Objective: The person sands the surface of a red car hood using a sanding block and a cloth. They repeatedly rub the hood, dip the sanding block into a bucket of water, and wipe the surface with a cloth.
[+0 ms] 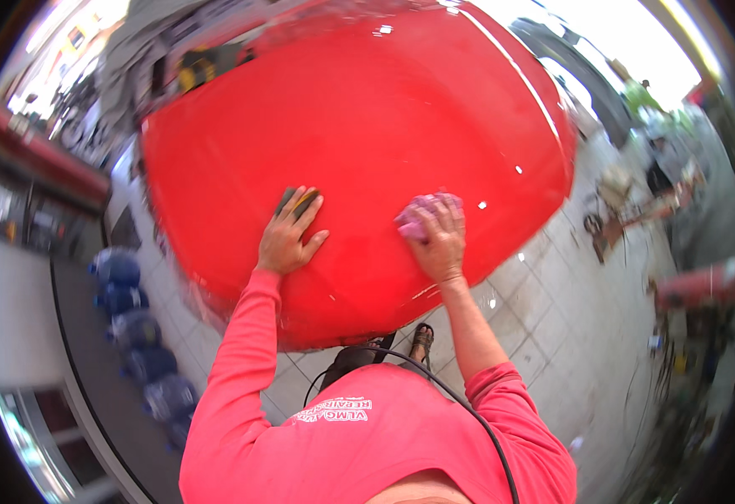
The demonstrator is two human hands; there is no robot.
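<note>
A large glossy red car hood [351,126] spreads out in front of me, with bright reflections on its surface. My left hand [283,239] rests on its near half, fingers over a small black and yellow pad [302,202] that is pressed against the paint. The pad's exact kind is mostly hidden under the fingers. To the right, my right hand [441,244] grips a bunched pink-purple cloth [422,212] against the same panel. Both arms are stretched forward, and a gap of red paint lies between the hands.
Several blue water jugs [145,328] line the tiled floor at the left. A jack-like wheeled tool [624,218] stands at the right, near a red cylinder [699,287]. A black cable [477,420] runs across my shirt. Plastic sheeting [199,302] hangs below the hood's left edge.
</note>
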